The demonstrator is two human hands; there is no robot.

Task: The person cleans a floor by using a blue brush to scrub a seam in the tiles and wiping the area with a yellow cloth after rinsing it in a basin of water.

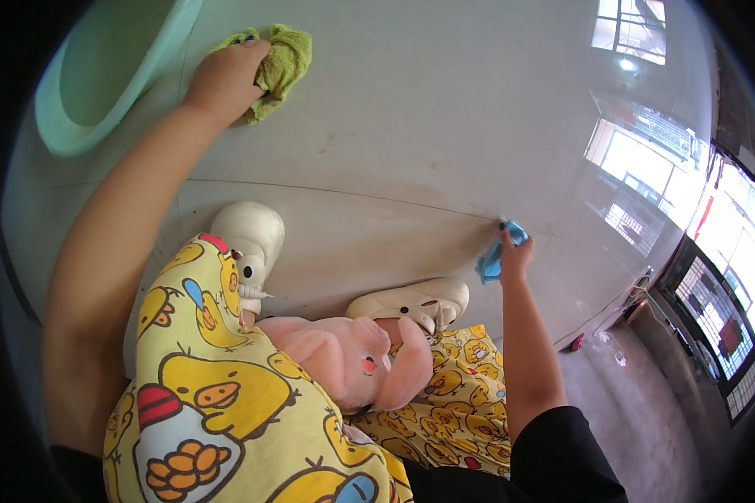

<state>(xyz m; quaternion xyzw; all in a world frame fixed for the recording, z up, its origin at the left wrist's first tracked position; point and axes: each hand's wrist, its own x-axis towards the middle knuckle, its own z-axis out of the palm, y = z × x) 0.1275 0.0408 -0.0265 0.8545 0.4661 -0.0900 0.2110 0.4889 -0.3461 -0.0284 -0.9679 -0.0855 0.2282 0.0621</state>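
Note:
My left hand [226,82] is closed around a crumpled yellow-green cloth [286,63], which rests against the pale tiled floor [402,126]. Off to the right, my right hand [517,256] grips a small light-blue item [492,263], perhaps a cloth or a soft wrapper. It touches or hovers just over the floor near a dark tile joint; which of the two I cannot tell. Brownish smudges mark the tiles between my hands.
A pale green basin [53,129] stands at the upper left, beside my left hand. My cream clogs [251,229] are on the floor before me. A pink plush toy [352,358] lies between my legs. A thin cable [594,317] runs along the right, near a window [730,220].

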